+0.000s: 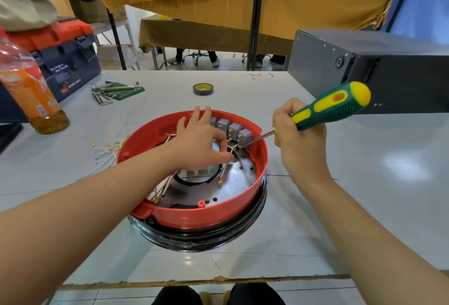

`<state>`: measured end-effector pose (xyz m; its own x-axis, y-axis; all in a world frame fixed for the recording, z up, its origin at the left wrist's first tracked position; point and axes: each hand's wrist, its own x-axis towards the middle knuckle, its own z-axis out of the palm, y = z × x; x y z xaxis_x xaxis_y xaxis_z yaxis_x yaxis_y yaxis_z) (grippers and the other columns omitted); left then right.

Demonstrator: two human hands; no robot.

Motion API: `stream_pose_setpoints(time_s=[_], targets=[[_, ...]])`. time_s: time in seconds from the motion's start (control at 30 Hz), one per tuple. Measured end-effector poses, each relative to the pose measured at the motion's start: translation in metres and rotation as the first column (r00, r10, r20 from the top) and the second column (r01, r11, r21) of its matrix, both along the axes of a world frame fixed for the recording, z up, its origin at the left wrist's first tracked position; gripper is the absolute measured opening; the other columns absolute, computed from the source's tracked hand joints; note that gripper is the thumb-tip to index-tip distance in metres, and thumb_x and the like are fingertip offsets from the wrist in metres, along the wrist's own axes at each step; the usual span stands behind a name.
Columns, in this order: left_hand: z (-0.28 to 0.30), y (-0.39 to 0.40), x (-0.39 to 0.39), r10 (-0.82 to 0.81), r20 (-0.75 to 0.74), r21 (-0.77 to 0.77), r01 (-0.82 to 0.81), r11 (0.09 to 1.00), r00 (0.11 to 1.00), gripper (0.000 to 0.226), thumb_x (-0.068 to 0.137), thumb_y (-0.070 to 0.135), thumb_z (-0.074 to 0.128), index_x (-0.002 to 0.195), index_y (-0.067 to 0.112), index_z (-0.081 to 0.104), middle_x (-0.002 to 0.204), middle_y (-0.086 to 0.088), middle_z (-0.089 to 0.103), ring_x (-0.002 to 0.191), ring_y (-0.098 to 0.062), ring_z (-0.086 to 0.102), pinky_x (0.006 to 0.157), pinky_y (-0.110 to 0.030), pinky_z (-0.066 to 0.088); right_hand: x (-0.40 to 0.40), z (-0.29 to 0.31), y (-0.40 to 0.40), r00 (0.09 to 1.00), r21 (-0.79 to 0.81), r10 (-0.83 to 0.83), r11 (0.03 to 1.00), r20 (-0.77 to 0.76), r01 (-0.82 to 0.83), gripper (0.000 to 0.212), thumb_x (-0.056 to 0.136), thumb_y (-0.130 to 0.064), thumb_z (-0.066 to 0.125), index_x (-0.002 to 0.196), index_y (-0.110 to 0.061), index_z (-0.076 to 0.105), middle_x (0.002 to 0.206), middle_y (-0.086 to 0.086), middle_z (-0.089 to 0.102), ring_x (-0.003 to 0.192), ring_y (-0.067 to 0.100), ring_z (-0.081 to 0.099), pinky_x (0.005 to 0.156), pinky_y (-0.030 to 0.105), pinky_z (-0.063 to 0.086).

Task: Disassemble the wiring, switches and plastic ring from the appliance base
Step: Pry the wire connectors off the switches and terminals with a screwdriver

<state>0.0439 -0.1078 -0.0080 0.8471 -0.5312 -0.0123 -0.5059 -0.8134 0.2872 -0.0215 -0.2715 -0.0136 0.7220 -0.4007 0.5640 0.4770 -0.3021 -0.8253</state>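
**Screwdriver at the switch terminals**

The red ring (194, 214) sits at the centre of the frame on a black base (199, 239), on the table (315, 231). The left hand (199, 144) reaches inside it, pinching a white wire (224, 167) below the grey switches (233, 129). The right hand (298, 139) grips a green-and-yellow screwdriver (332, 106), its tip at the rightmost switch. Loose wires (107, 151) lie to the left of the ring.
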Motion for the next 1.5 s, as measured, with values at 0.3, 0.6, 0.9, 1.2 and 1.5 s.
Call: stream_pose_setpoints(time_s=[0.3,0.6,0.9,1.2,1.5], targets=[[-0.001,0.0,0.0,0.009,-0.004,-0.01,-0.009,1.0,1.0,0.02,0.082,0.049,0.062,0.076,0.03,0.061,0.159,-0.009,-0.008,0.145,-0.027,-0.016,0.115,-0.052,-0.007,-0.01,0.001,-0.001,0.997,-0.307,0.014,0.952,0.082,0.012,0.023,0.084,-0.012,0.05,0.067,0.003,0.046,0.058,0.001,0.045,0.056,0.002,0.045,0.054,0.007,0.034],[-0.001,-0.001,-0.001,0.008,0.001,-0.012,-0.008,1.0,1.0,0.018,0.083,0.047,0.063,0.074,0.032,0.058,0.16,-0.009,-0.007,0.145,-0.028,-0.015,0.115,-0.053,-0.006,-0.002,-0.001,-0.011,0.998,-0.208,0.061,0.976,-0.004,-0.061,0.024,0.083,-0.019,0.05,0.062,-0.014,0.04,0.051,-0.012,0.039,0.051,0.005,0.038,0.05,0.015,0.033],[-0.003,0.001,0.001,-0.001,0.019,-0.006,0.001,1.0,1.0,0.02,0.082,0.049,0.062,0.078,0.03,0.061,0.16,-0.009,-0.007,0.146,-0.026,-0.014,0.115,-0.053,-0.003,0.018,-0.01,-0.006,0.967,0.09,0.189,0.98,-0.17,-0.176,0.036,0.079,-0.007,0.052,0.051,-0.022,0.035,0.047,-0.008,0.03,0.046,0.01,0.026,0.048,0.023,0.025],[-0.004,0.002,0.002,-0.004,0.023,-0.011,0.005,1.0,1.0,0.021,0.081,0.05,0.062,0.079,0.029,0.061,0.16,-0.009,-0.007,0.146,-0.026,-0.014,0.115,-0.052,-0.003,0.011,0.008,-0.016,0.99,0.002,0.137,0.991,-0.019,-0.137,0.026,0.075,-0.015,0.052,0.058,-0.007,0.034,0.051,-0.004,0.031,0.05,0.01,0.028,0.048,0.02,0.027],[-0.004,0.002,0.002,-0.004,0.032,-0.003,0.004,1.0,0.999,0.023,0.081,0.052,0.062,0.079,0.03,0.061,0.16,-0.008,-0.006,0.146,-0.025,-0.014,0.114,-0.051,-0.003,0.014,0.013,-0.017,0.985,-0.077,0.17,0.982,-0.029,-0.172,0.024,0.078,-0.013,0.051,0.059,-0.006,0.038,0.048,-0.012,0.033,0.048,0.006,0.031,0.049,0.017,0.029]])
